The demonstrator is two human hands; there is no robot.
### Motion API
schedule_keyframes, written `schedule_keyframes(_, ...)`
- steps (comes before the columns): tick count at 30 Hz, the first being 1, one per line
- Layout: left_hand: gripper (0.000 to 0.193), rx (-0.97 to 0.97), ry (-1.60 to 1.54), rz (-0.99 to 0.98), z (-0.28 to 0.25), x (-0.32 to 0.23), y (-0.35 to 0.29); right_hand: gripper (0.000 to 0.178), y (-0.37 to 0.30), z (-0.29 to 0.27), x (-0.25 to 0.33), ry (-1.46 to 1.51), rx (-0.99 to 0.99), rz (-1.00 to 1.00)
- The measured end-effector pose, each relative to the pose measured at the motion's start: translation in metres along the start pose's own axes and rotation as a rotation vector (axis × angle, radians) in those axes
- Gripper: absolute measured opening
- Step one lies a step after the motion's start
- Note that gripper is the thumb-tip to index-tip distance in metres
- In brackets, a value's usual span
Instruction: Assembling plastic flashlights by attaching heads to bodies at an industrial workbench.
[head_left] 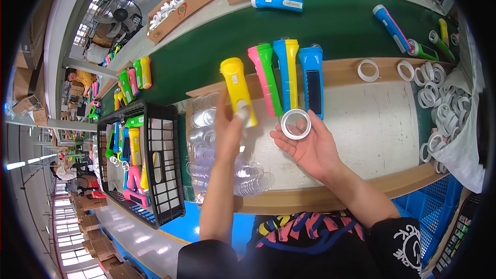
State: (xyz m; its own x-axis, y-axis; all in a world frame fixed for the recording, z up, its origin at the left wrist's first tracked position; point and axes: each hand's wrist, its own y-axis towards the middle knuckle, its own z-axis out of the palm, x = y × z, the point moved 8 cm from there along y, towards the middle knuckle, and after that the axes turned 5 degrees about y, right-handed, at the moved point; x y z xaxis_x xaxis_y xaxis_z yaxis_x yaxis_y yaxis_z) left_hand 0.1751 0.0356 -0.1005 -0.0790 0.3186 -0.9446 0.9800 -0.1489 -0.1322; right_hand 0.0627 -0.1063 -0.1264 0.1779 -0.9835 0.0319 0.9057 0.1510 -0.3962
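My left hand (227,129) is closed around a yellow flashlight (235,80), its wide head pointing away from me. In my right hand (316,150), palm up, a white ring (296,124) is gripped by the fingers; it seems to have a clear disc in it. Just beyond the hands lie a pink and green flashlight (266,77), a blue and yellow flashlight (287,70) and a blue flashlight with a dark panel (312,88), their heads resting on the tray's far edge. Clear round lenses (253,178) are piled beside my left forearm.
A cardboard tray (372,142) lies before me. White rings (447,113) are heaped at its right. On the left stands a black crate (168,150) of flashlights. Behind runs a green conveyor belt (206,46) carrying a blue flashlight (277,2); a cardboard box (173,20) of rings sits beyond.
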Motion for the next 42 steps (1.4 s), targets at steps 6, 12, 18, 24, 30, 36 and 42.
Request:
schedule_keyframes(6, 0.066, 0.206, -0.242, -0.043, -0.027, -0.056, -0.068, 0.042, -0.002, -0.001, 0.003, -0.006, -0.031, -0.013)
schedule_keyframes(12, 0.074, 0.318, -0.23, -0.025, -0.049, -0.075, -0.122, 0.046, -0.007, 0.009, -0.006, -0.06, 0.024, 0.013)
schedule_keyframes(18, 0.069, 0.461, -0.211, -0.126, -0.038, -0.069, -0.146, 0.041, -0.008, 0.01, 0.0, -0.152, 0.053, -0.064)
schedule_keyframes(24, 0.062, 0.456, -0.352, -0.348, -0.041, -0.052, -0.145, 0.04, -0.007, 0.027, -0.009, -0.305, 0.182, -0.109)
schedule_keyframes(30, 0.061, 0.534, 0.173, 0.251, -0.015, -0.077, -0.147, 0.044, -0.023, 0.02, 0.011, -0.513, 0.209, -0.245)
schedule_keyframes(36, 0.078, 0.342, 0.356, 0.341, -0.002, -0.06, -0.164, 0.037, -0.021, 0.021, -0.012, -0.326, 0.117, -0.071)
schedule_keyframes(42, 0.083, 0.469, 0.3, 0.508, -0.031, -0.057, -0.17, 0.038, -0.01, 0.003, 0.021, -0.133, 0.116, -0.061)
